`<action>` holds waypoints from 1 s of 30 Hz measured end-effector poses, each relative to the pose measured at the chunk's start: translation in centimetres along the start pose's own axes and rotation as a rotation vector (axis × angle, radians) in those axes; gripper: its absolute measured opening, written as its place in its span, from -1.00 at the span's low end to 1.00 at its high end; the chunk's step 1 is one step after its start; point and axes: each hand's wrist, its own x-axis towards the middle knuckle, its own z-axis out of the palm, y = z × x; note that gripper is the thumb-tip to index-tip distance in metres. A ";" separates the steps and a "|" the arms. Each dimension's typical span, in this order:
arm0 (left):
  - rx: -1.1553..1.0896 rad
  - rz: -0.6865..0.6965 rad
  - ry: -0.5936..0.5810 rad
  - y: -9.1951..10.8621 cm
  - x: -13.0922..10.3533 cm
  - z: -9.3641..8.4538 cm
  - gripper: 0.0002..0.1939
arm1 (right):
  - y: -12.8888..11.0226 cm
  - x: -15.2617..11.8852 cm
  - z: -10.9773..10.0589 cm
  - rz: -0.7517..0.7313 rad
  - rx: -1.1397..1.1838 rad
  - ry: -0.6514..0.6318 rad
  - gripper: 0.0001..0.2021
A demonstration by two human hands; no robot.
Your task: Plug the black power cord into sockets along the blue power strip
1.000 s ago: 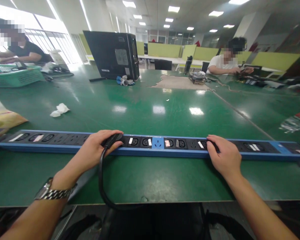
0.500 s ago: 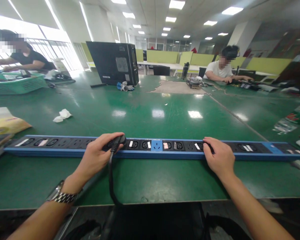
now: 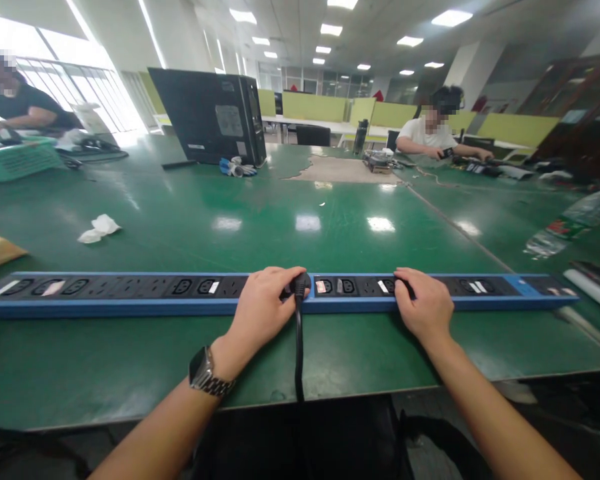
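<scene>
A long blue-and-black power strip (image 3: 145, 303) lies across the table in front of me, its row of sockets facing up. My left hand (image 3: 265, 303) is closed around a black plug (image 3: 301, 285), held at the strip's middle over the blue socket; whether its pins are in cannot be seen. From the plug a black cord (image 3: 299, 353) hangs over the table's front edge. My right hand (image 3: 425, 303) is closed over the strip to the right of the middle, fingers at the far side and thumb on top. The sockets under both hands are hidden.
A black computer case (image 3: 215, 120) and gloves (image 3: 237, 167) stand farther back on the green table (image 3: 205, 220). Crumpled tissue (image 3: 100, 228) lies left, a plastic bottle (image 3: 570, 223) right. Two people work across the table, one beside a green basket (image 3: 20, 163).
My left hand has moved right along the strip with the plug, from the sockets left of the middle to the blue one. My right hand stays on the strip. The view has shifted slightly.
</scene>
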 end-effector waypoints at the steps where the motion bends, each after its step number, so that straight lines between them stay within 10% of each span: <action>1: 0.017 0.019 -0.009 0.0 -0.1 -0.1 -0.69 | -0.1 0.0 0.0 0.006 0.000 -0.006 -0.73; 9: -0.286 -0.068 0.085 0.7 0.3 -0.5 -0.68 | -0.5 0.9 -0.5 0.182 0.164 -0.056 -0.75; 15: -0.388 0.032 0.178 6.2 2.6 0.7 -0.42 | -7.1 4.8 -5.7 0.420 0.729 -0.391 -0.57; 21: -0.181 0.156 -0.014 6.4 3.6 2.2 -0.30 | -7.9 6.1 -6.8 0.203 0.245 -0.530 -0.72; 30: 0.065 0.067 -0.118 3.2 1.7 2.5 -0.63 | -5.7 6.5 -4.2 0.033 -0.048 -0.554 -0.71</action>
